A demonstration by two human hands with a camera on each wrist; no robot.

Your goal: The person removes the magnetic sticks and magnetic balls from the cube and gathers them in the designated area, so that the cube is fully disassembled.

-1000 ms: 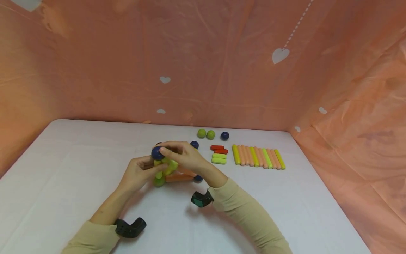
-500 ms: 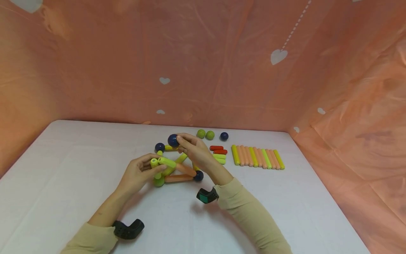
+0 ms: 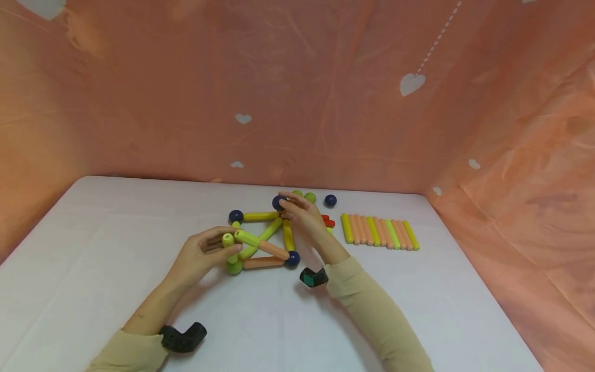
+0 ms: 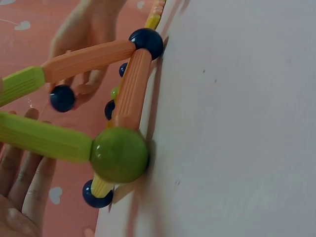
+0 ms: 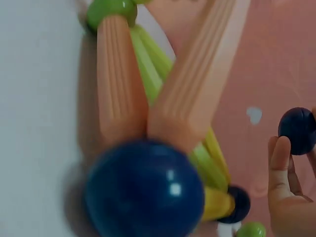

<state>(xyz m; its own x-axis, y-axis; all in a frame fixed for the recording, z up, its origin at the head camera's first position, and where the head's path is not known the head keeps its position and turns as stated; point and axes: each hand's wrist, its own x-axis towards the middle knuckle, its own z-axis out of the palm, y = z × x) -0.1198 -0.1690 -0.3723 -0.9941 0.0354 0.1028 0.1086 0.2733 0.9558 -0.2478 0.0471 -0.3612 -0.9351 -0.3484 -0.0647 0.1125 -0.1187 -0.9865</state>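
My right hand (image 3: pixel 302 214) pinches a blue ball (image 3: pixel 279 202) above the far right corner of a frame of magnetic rods and balls; the right wrist view shows the same ball (image 5: pixel 298 131) between fingertips and thumb. My left hand (image 3: pixel 204 253) holds a raised green rod (image 3: pixel 230 248) that rises from a green ball (image 3: pixel 234 267). An orange rod (image 3: pixel 274 250) joined to a green rod (image 3: pixel 246 237) slants up from the near right blue ball (image 3: pixel 292 259). Their upper ends stand close together, without a ball. Yellow rods (image 3: pixel 260 216) form the far side.
To the right lies a row of several orange, yellow and green rods (image 3: pixel 381 231). Short red rods (image 3: pixel 329 222) are partly hidden behind my right hand. Two green balls (image 3: pixel 310 197) and a blue ball (image 3: pixel 330 200) rest at the back of the white table (image 3: pixel 116 232).
My right hand has carried the blue ball away from the raised rod ends, to the right and farther back. The rod ends are now exposed. My left hand has stayed nearly still.
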